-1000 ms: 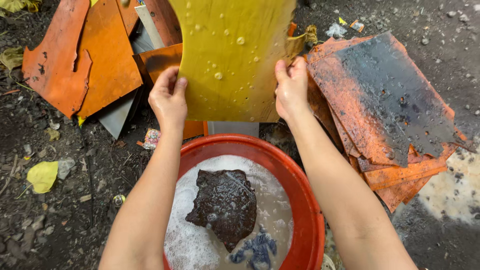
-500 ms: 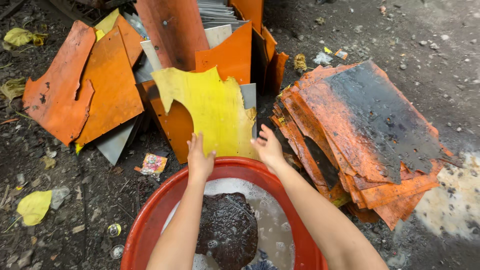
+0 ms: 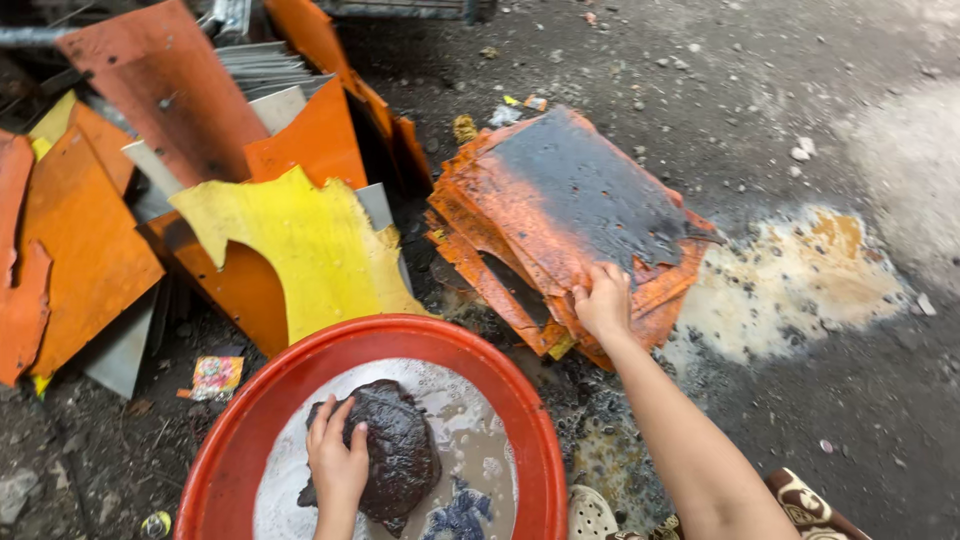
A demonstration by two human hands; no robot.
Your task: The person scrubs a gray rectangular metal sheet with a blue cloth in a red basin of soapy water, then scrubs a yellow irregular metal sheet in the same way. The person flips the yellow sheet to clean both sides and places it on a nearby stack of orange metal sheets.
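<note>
dark rag (image 3: 385, 450) under flat open left hand (image 3: 338, 462); right hand (image 3: 603, 303) gripping orange stack (image 3: 560, 230), fingertips hidden

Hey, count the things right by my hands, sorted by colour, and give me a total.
Red: 1, the basin.
Yellow: 1, the sheet propped behind it.
Dark: 1, the rag under the left hand.
Orange: 1, the grimy sheet stack under the right hand.
Total: 4.

Dark gritty ground (image 3: 800, 420) carries a red basin (image 3: 300, 400), stacked orange sheets (image 3: 560, 230), and a pale, perhaps foamy, puddle (image 3: 800, 280).
</note>
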